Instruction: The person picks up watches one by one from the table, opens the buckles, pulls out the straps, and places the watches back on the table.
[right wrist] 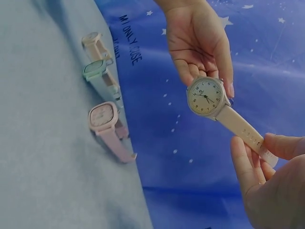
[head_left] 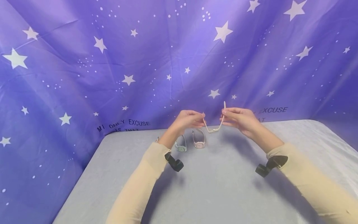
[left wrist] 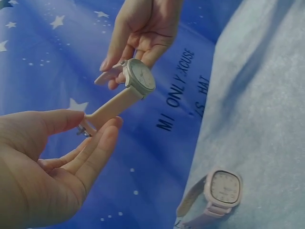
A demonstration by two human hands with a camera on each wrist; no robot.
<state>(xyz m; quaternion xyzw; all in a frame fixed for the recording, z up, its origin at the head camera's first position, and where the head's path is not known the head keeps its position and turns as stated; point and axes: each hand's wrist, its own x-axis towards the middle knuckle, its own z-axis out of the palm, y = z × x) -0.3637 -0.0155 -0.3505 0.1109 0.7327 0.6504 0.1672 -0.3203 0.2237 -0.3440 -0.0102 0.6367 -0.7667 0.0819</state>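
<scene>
A wristwatch with a round pale dial and cream strap (right wrist: 205, 97) hangs between both hands above the table's far edge, its strap unfastened. The left hand (head_left: 188, 120) pinches the buckle end of the strap between thumb and fingers. At the other end, the holed strap tip is pinched by the right hand (head_left: 240, 119). The dial faces the right wrist camera, and the strap sags into a U in the head view. Nearest below the hands stands a pink square watch (head_left: 199, 145), with a green square watch (head_left: 181, 148) to its left.
Farther left, a third standing watch (right wrist: 92, 42) with a beige strap is mostly hidden by the left wrist in the head view. All three stand on a grey cloth-covered table (head_left: 223, 186). A purple curtain with white stars (head_left: 167, 62) hangs right behind the table.
</scene>
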